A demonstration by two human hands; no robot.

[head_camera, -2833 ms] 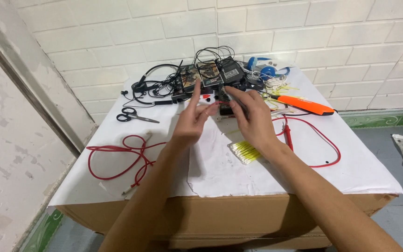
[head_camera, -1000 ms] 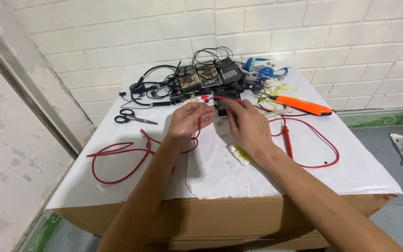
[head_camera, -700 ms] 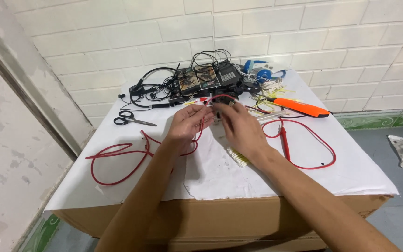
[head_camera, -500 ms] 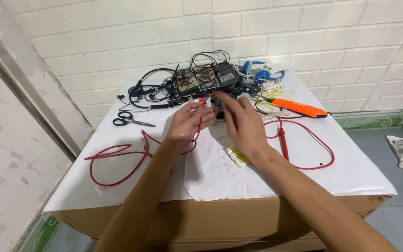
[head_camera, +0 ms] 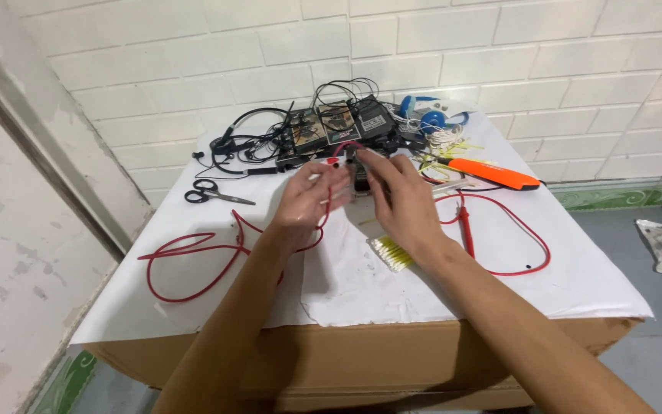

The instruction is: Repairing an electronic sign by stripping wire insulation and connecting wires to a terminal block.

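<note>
Left half of bench [head_camera: 193,307], white sheet over cardboard: slack red lead [head_camera: 193,257] looped near the left edge, running up toward centre. Black scissors [head_camera: 216,193] beyond it toward the back-left corner, well apart from the hands. Tangle of black cables [head_camera: 243,142] and small circuit boards [head_camera: 323,126] along the back edge.

Centre: left hand [head_camera: 304,207] raised just above the sheet, fingers narrowly pinched on the red lead near its clip end. Right hand [head_camera: 400,199] just beside it, fingertips closed around a small dark part [head_camera: 360,172] between the hands; exact grip on that part hidden by the fingers, cannot tell more. Pack of yellow ties [head_camera: 390,253] on the sheet under the right wrist.

Right half: second red lead with probe [head_camera: 469,230] looped toward the right edge; orange tool [head_camera: 492,172] near the back-right corner; blue tape roll [head_camera: 430,121] at the back edge.

Judgement on doing the step well: pinch kept close to the clip end so the lead does not whip; small part steadied low over the sheet; wrists clear of the ties.

Room: open sheet along the front edge, before both forearms. Less margin rearward, clutter close behind the fingertips. Slack loop on the left apt to drag if pulled hard; front edge close under the elbows.
</note>
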